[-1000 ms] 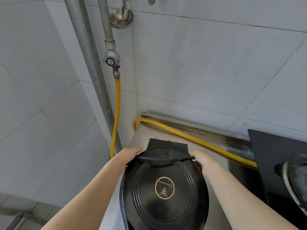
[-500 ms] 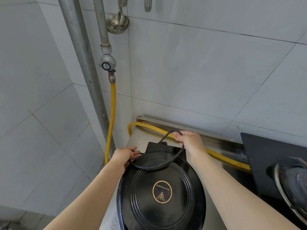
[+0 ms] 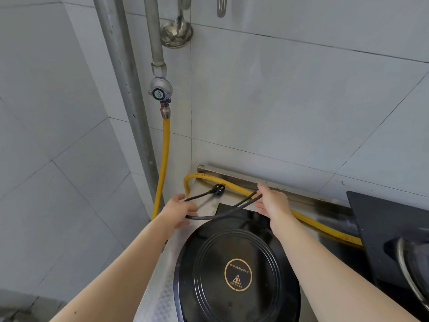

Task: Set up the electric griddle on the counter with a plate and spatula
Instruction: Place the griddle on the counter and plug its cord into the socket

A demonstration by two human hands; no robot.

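The black round electric griddle (image 3: 236,273) sits closed on the steel counter (image 3: 160,296), with a gold-ringed warning label on its lid. Its black power cord (image 3: 222,216) loops above the griddle's back edge. My left hand (image 3: 177,210) pinches the cord near the plug end, and the black plug (image 3: 218,189) sticks out beyond it over the counter corner. My right hand (image 3: 271,201) grips a doubled stretch of the same cord behind the griddle. A metal spatula (image 3: 221,6) hangs on the wall at the top. No plate is in view.
A yellow gas hose (image 3: 162,173) runs down from a valve (image 3: 160,90) and along the counter's back rail to the black stove (image 3: 390,226) at right, where a wok rim (image 3: 408,268) shows. A ladle (image 3: 176,31) hangs on the tiled wall. The counter ends just left of the griddle.
Both hands lifted the cord off the griddle lid and drew it apart. The plug end now hangs free past my left hand, and my right hand moved back and to the right.
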